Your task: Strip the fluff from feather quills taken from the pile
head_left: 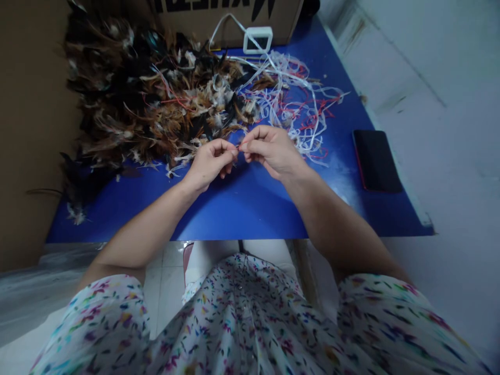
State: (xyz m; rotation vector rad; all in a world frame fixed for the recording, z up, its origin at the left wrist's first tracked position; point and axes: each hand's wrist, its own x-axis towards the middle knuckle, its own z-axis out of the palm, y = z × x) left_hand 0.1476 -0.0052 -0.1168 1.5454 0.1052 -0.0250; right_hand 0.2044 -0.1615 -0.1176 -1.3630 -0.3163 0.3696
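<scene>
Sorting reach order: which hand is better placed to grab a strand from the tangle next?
Right hand, probably: it sits beside the tangle; the left hand is by the feathers. Both seem to pinch red thread.

cardboard box (187, 27) | large black lettering (195, 5) | cut off at top, word unreadable

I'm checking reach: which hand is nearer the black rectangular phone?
Right. The bare right hand is left of the phone, across some blue table; the bare left hand is farther left, beyond the right hand.
</scene>
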